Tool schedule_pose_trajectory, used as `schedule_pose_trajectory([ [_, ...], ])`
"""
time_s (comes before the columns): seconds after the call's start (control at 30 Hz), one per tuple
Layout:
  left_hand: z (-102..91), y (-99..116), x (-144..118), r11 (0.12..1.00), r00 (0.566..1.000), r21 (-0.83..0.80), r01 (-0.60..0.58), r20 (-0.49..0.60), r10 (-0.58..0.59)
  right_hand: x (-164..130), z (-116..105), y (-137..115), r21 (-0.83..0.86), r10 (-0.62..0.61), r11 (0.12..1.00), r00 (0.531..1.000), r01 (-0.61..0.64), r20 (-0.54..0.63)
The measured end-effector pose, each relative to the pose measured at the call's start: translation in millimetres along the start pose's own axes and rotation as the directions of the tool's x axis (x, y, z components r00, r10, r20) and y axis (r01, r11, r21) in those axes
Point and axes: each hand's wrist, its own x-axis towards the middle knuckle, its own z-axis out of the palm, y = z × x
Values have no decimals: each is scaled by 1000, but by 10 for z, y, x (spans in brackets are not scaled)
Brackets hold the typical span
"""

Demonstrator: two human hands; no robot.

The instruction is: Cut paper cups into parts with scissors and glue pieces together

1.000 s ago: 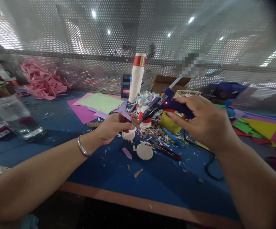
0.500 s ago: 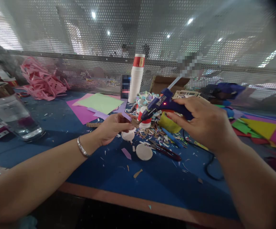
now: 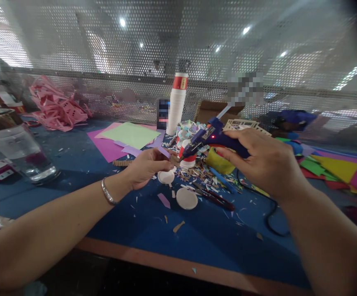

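My right hand [image 3: 267, 162] grips a blue hot-glue gun [image 3: 217, 137] with a red light on its side; its nozzle points left and down toward my left hand. My left hand [image 3: 146, 166] pinches a small purple paper strip [image 3: 164, 151] above the blue table [image 3: 73, 164], and the nozzle tip sits right next to that strip. Just below the strip lie two white round discs [image 3: 186, 198], a loose purple scrap [image 3: 164, 200] and a pair of scissors [image 3: 215, 197].
A stack of paper cups [image 3: 176, 103] stands at the back against a perforated metal screen. Green and purple sheets [image 3: 129, 135] lie behind my left hand, pink scraps [image 3: 56, 109] far left, a glass jar [image 3: 18, 150] at left, coloured paper [image 3: 335, 166] at right. The gun's black cord [image 3: 269, 213] runs across the table.
Both hands stay almost where they were; the glue gun's nozzle has edged slightly closer to the purple strip, and the view has shifted a little.
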Motion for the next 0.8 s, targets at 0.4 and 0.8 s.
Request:
schedule_pose_trajectory([
  [0.4, -11, -15, 9, 999, 999, 38, -29, 22, 28, 29, 5, -38, -35, -55, 998, 996, 53, -68],
  [0.8, 28, 41, -26, 999, 999, -40, -3, -42, 2, 32, -12, 23, -83, 68, 993, 988, -80, -141],
])
